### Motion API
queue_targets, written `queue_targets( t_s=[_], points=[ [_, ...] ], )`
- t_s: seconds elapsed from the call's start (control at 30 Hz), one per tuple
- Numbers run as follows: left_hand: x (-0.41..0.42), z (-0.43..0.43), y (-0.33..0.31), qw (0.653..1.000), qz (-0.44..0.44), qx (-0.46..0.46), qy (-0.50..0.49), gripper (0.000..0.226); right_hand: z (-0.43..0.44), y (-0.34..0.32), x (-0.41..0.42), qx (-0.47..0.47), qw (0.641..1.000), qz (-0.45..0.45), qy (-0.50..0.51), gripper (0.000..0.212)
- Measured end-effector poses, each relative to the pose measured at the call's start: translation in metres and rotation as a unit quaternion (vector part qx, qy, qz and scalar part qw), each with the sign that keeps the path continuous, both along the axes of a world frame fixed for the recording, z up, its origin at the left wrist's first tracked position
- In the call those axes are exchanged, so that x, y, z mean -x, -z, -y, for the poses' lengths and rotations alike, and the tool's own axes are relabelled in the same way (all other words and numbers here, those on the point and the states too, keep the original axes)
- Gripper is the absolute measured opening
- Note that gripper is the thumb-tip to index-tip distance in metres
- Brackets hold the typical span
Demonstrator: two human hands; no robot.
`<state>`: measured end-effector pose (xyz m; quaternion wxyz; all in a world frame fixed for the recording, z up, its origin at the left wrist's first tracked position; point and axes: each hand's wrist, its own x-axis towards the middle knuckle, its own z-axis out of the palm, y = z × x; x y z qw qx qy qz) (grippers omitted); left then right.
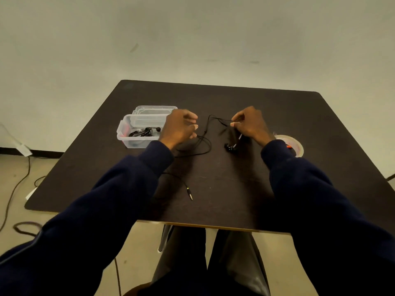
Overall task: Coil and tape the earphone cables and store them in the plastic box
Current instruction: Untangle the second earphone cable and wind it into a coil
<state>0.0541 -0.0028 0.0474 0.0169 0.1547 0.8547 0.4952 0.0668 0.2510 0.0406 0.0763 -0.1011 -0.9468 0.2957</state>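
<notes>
Step in hand, as I read it: starting the coil on the loose earphone cable, which lies on the table just right of the plastic box.

Your left hand, right beside the box's right wall, has its fingers curled, and the cable runs in under them. It looks like a pinch, but the contact itself is hidden. Your right hand, further right of the box, pinches the cable between thumb and forefinger.

The earbuds lie on the table right of the box, under your right hand. The jack plug lies free, well toward you from the box.

To do it well:
- Keep one hand as the anchor and feed with the other.
- Make even loops, no twisting.
- Draw in the slack from the jack end so it doesn't drag or snag on your sleeve.
- Keep the loops small enough to fit the box.
- Hold the bundle pinched until you reach for the tape.

Counts:
- Loose cable: one.
- Jack plug: one.
- Earbuds: bunched, likely two, can't split them.
- Plastic box: one, open.
- Lid: one, just behind the box.
- Coiled earphones in the box: at least one dark bundle, exact number can't tell.
- Tape roll: one, far right of the box, half hidden by your right sleeve.
</notes>
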Motion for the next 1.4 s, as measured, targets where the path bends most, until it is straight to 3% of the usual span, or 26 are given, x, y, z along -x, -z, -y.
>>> queue_targets(
  t_s=[0.17,0.3,0.47,0.63,0.7,0.77,1.03,1.17,1.27,1.4],
  points=[
    [-0.042,0.034,0.000,0.995,-0.009,-0.074,0.064,0.010,0.017,0.008,-0.030,-0.066,0.993,-0.090,-0.026,0.021],
    [-0.071,0.052,0.007,0.990,-0.001,-0.022,0.137,0.010,0.055,0.012,-0.062,-0.097,0.977,-0.163,-0.094,0.014],
    [-0.086,0.058,0.017,0.997,-0.021,-0.011,0.074,0.010,0.085,0.024,-0.081,-0.166,0.965,-0.167,-0.117,0.017],
    [-0.110,0.059,0.015,0.989,0.013,0.140,0.052,0.010,0.090,0.030,-0.099,-0.102,0.972,-0.152,-0.148,0.014],
    [-0.128,0.050,0.019,0.966,-0.006,0.257,-0.002,0.038,0.094,0.030,-0.106,-0.091,0.975,-0.145,-0.145,0.014],
    [-0.145,0.037,0.021,0.939,-0.038,0.338,-0.040,0.049,0.099,0.031,-0.109,-0.090,0.978,-0.123,-0.144,0.017],
    [-0.139,0.030,0.002,0.933,0.034,0.357,-0.012,0.041,0.104,0.032,-0.130,0.007,0.981,-0.118,-0.152,0.023],
    [-0.130,0.032,0.004,0.964,0.058,0.261,0.013,0.020,0.109,0.036,-0.135,0.080,0.970,-0.159,-0.165,0.030],
    [-0.121,0.034,0.005,0.994,0.095,0.033,0.033,0.016,0.113,0.031,-0.132,0.198,0.947,-0.132,-0.215,0.038],
    [-0.108,0.035,-0.007,0.966,0.142,-0.213,0.028,0.013,0.104,0.015,-0.121,0.326,0.912,-0.101,-0.227,0.020]
  ],
)
